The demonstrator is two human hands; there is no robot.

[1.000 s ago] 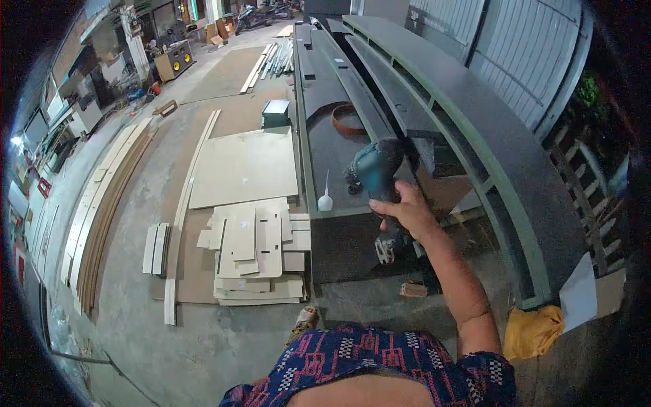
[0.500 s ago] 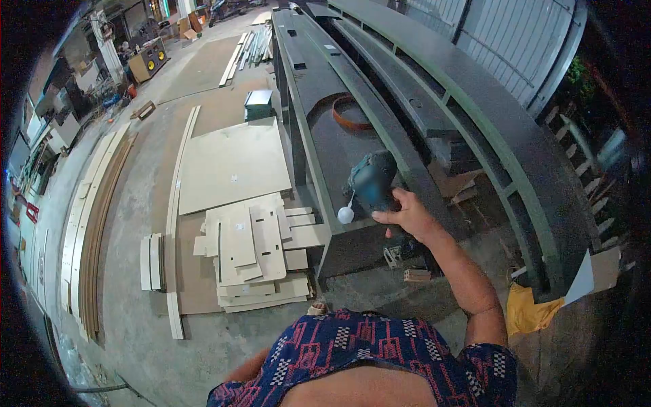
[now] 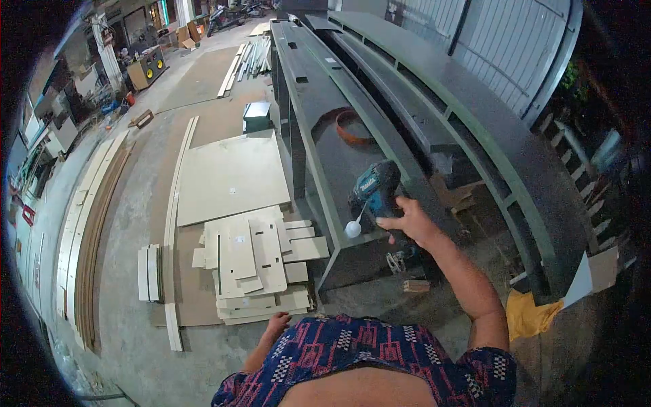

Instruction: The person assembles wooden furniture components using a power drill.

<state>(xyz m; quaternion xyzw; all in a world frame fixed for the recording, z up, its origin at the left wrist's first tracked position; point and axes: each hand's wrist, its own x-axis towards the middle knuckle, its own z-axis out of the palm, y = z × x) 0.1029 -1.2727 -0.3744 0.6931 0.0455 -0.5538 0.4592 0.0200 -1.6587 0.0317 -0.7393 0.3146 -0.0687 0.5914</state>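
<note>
My right hand [image 3: 413, 220] is closed around the grip of a teal and black cordless drill [image 3: 375, 182]. The tool is over the near end of a long dark cabinet frame [image 3: 325, 197]. Beside its grip, a white ball [image 3: 352, 229] on a thin stem shows close to the frame's edge. My left hand [image 3: 278, 322] hangs low by my side, fingers loosely bent, with nothing seen in it. It is nearest to a stack of pale cut panels [image 3: 271, 254] on the floor.
A coiled orange-brown band [image 3: 352, 127] lies inside the dark frame. Further right runs a second long dark frame [image 3: 488, 136]. Pale boards [image 3: 85, 217] lie at left, a large pale panel [image 3: 234, 176] ahead. A small brick-like block [image 3: 416, 286] and yellow cloth [image 3: 532, 315] are near my right side.
My left hand has come into view by my side. The right hand and drill have shifted slightly downward in view, and the drill shows more sharply. The whole scene has shifted a little.
</note>
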